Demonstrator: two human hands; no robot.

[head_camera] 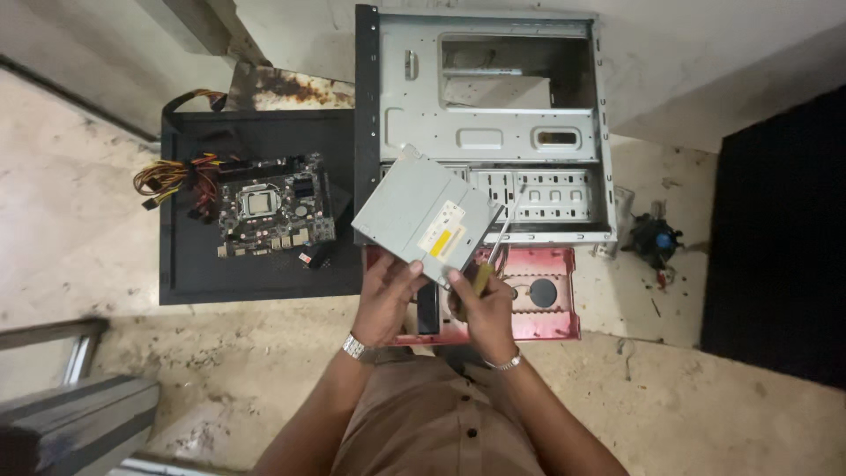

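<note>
1. The grey optical drive [427, 214] is held above the floor, in front of the open computer case [490, 123], with its near corner caught between both hands; the rest of the drive sticks out up and to the left of the grip.
2. The left hand [386, 295] is closed on the drive's near edge, thumb on the top face, fingers hidden beneath.
3. The right hand [480, 304] pinches the drive's near right corner, by the yellow label, with its thumb on top, and the same fist is clamped round the yellow handle of a screwdriver [493, 247].
4. Both forearms rise from the bottom of the view and converge, wrists slightly bent; each wrist wears a metal band.
5. The drive lies flat, top face up, turned diagonally: its long axis runs from lower right to upper left, the far corner overlapping the case's black edge.
6. The screwdriver shaft points up and slightly right, toward the case's drive bays.
7. A red panel [546, 300] lies under the hands; a motherboard [273, 204] rests on a black side panel [203, 264] to the left.
</note>
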